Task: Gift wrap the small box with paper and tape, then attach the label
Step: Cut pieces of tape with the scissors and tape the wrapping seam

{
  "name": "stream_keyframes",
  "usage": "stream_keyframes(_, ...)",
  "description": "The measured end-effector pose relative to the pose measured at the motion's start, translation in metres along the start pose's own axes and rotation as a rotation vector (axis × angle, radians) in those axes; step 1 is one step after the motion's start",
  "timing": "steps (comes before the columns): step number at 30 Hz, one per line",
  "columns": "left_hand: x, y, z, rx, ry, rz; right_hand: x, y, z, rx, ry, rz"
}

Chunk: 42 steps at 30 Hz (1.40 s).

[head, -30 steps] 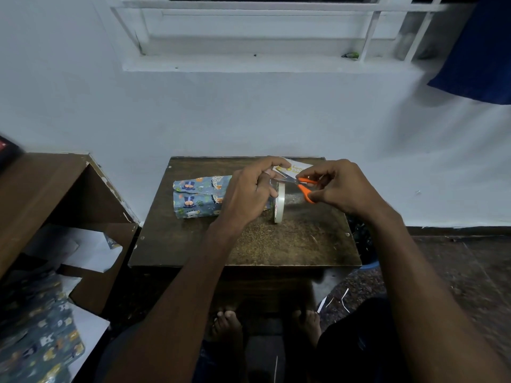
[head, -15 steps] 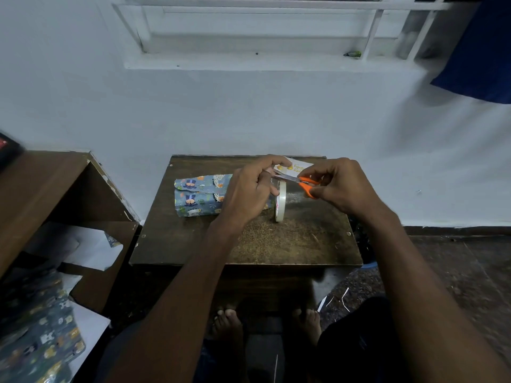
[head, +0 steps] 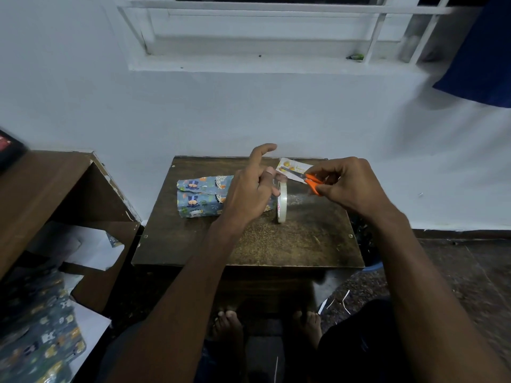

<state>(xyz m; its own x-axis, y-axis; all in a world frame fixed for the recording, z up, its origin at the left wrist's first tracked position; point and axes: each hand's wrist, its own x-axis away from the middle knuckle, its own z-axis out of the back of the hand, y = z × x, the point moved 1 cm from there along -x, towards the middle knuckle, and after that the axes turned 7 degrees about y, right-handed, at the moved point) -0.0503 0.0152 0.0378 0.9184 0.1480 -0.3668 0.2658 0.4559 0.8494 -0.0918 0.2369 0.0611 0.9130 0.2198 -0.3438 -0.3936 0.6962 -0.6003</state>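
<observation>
Two hands above table, tape roll (head: pixel 282 201) upright beneath left fingers (head: pixel 272 176), perhaps touching

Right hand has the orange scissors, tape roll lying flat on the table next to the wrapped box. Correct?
Not quite. The head view shows the tape roll standing on its edge, not lying flat. The rest holds: the right hand grips the orange scissors, and the roll is beside the wrapped box on the table.
</observation>
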Motion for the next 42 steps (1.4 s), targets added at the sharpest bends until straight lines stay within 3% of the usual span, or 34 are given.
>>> stream_keyframes(10, 0.000, -0.006, -0.001, 0.016, -0.006, -0.005, 0.005, 0.020, -0.032, 0.409, -0.091, -0.203)
stream_keyframes(14, 0.000, -0.006, -0.001, 0.127, -0.035, 0.030, 0.006, 0.009, -0.041, 0.519, -0.212, -0.239)
stream_keyframes(16, 0.000, -0.006, 0.000, 0.185, -0.072, 0.049, 0.007, 0.002, -0.041, 0.546, -0.154, -0.232)
stream_keyframes(19, -0.002, -0.005, 0.001, 0.254, -0.138, 0.070, 0.006, -0.004, -0.034, 0.349, -0.019, -0.156)
stream_keyframes(23, -0.003, -0.003, 0.001, 0.343, -0.192, 0.111, 0.009, -0.019, -0.027, -0.180, -0.176, 0.005)
stream_keyframes(26, -0.004, -0.003, 0.001, 0.379, -0.173, 0.135, 0.013, -0.019, -0.028, -0.238, -0.183, 0.048)
stream_keyframes(30, 0.001, 0.003, -0.007, 0.379, 0.060, 0.031, 0.014, -0.017, -0.027, -0.260, -0.182, -0.054)
stream_keyframes(34, 0.006, 0.006, -0.013, 0.377, 0.155, 0.007, 0.013, -0.013, -0.022, -0.313, -0.122, -0.079)
stream_keyframes(42, 0.009, 0.010, -0.021, 0.516, 0.169, 0.268, 0.011, -0.004, -0.016, -0.345, -0.031, 0.059)
